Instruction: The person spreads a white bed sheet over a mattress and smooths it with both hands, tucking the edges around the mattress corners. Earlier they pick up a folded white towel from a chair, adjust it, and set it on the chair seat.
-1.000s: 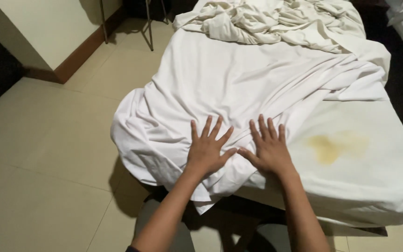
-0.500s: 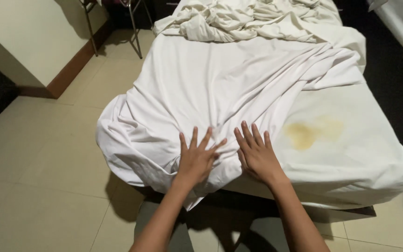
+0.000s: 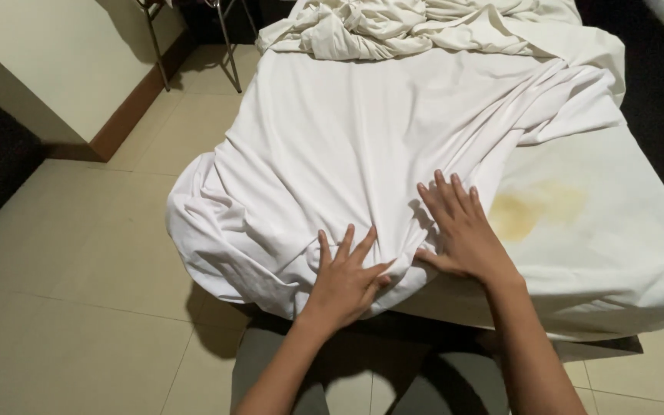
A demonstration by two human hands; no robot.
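Observation:
A loose white sheet (image 3: 363, 146) lies spread over a mattress (image 3: 616, 253), bunched and hanging over the near left corner. My left hand (image 3: 345, 280) presses flat on the sheet's bunched near edge, fingers apart. My right hand (image 3: 459, 227) rests flat on the sheet a little further up and to the right, fingers spread. A yellow stain (image 3: 536, 207) marks the fitted cover just right of my right hand. More crumpled white bedding (image 3: 409, 27) is heaped at the far end of the bed.
Beige floor tiles (image 3: 78, 269) run along the bed's left side. A cream wall corner with a brown skirting (image 3: 128, 107) stands at the far left, with thin metal chair legs (image 3: 228, 46) beyond it. Dark space lies right of the bed.
Both hands have slid rightward and apart across the sheet; the right hand now sits higher, close to the stain. The view has shifted left, showing more floor.

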